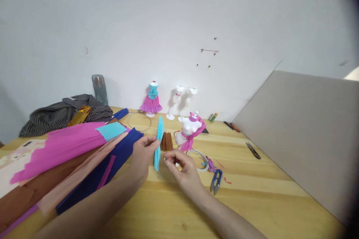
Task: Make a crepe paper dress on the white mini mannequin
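My left hand [143,155] pinches a narrow, upright piece of light blue crepe paper [158,157] between thumb and fingers. To its right, my right hand [182,168] is closed, thumb and fingertips pressed together a little apart from the blue paper. Whatever sits in that pinch is too small to make out. Just behind the hands lies a pleated brown crepe piece [167,142]. A white mini dress form [189,126] with a pink band and sash stands beyond my right hand. A roll of white tape [206,166] lies near that wrist.
Blue thread snips [215,181] rest beside pink scraps [211,164]. Colored crepe sheets [75,138] spread across the left. Against the wall stand a dressed mini form [151,101], two white forms [177,99] and a thermos [100,89]. A cutter [253,151] lies near the right panel.
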A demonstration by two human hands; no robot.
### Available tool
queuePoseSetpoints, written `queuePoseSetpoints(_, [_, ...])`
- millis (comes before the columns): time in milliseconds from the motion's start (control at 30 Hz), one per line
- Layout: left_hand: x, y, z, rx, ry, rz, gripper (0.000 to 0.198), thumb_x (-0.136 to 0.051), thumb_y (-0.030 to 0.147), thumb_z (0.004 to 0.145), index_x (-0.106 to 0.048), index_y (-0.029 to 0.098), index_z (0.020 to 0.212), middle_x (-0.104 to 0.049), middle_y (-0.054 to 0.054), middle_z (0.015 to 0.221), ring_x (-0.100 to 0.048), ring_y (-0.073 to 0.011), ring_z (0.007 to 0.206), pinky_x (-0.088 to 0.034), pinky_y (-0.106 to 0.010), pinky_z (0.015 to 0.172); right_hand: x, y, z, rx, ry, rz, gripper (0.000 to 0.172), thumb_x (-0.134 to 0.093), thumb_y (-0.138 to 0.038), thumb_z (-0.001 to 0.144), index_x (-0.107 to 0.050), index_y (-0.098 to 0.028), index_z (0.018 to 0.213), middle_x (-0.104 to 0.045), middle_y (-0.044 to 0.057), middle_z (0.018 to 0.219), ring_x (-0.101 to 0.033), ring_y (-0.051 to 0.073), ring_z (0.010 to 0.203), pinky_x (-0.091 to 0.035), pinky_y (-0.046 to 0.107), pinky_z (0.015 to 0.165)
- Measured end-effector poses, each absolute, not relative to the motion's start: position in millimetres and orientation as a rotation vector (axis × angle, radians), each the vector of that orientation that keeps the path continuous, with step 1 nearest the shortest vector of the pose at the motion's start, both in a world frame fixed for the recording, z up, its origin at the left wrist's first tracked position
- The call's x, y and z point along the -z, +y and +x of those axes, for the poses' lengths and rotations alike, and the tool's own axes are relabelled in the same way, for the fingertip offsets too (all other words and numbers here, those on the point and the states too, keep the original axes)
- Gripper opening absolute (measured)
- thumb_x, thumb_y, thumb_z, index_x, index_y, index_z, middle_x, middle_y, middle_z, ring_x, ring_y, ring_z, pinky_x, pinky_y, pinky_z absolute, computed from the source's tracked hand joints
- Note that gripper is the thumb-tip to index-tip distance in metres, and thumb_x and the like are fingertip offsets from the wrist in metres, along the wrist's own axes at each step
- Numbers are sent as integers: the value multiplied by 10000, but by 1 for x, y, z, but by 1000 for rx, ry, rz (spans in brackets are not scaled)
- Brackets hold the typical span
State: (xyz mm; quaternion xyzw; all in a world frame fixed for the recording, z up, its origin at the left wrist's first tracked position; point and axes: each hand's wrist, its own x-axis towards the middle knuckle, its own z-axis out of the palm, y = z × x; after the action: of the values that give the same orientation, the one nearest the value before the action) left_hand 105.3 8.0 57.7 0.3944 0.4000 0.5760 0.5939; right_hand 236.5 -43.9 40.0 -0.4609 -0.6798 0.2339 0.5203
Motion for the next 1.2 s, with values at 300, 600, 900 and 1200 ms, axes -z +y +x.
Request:
queuePoseSetpoints(300, [-71,2,121,-1403,808,944,147,-731,258,607,-653,146,660,-648,11,641,-556,-108,624,-437,-220,624,-73,-50,242,-67,-1828,-1041,151,-526,-118,862,-630,-172,956,-589,13,689,-520,117,569,-412,236,520])
queuePoseSetpoints(600, [-79,-3,128,-1484,818,1022,128,-705,251,661,-619,159,685,-627,30,628,-550,-96,598,-435,-200,587,-75,-48,237,44,-1827,-1064,187,-520,-108,856,-579,-157,1026,-603,48,797,-554,146,655,-448,266,596])
queuePoseSetpoints(900, [-81,-16,133,-1367,761,950,177,-722,268,652,-594,149,679,-618,22,630,-537,-90,586,-431,-193,560,-74,-50,243,183,-1846,-1159,143,-552,-153,849,-576,-162,990,-630,73,835,-578,176,704,-439,278,593])
queuePoseSetpoints(1200, [-79,-24,133,-1291,633,896,195,-712,309,716,-593,159,753,-614,11,693,-548,-94,642,-446,-207,619,-78,-53,251,257,-1858,-1240,65,-535,-184,878,-588,-175,913,-641,76,829,-595,176,717,-459,271,608])
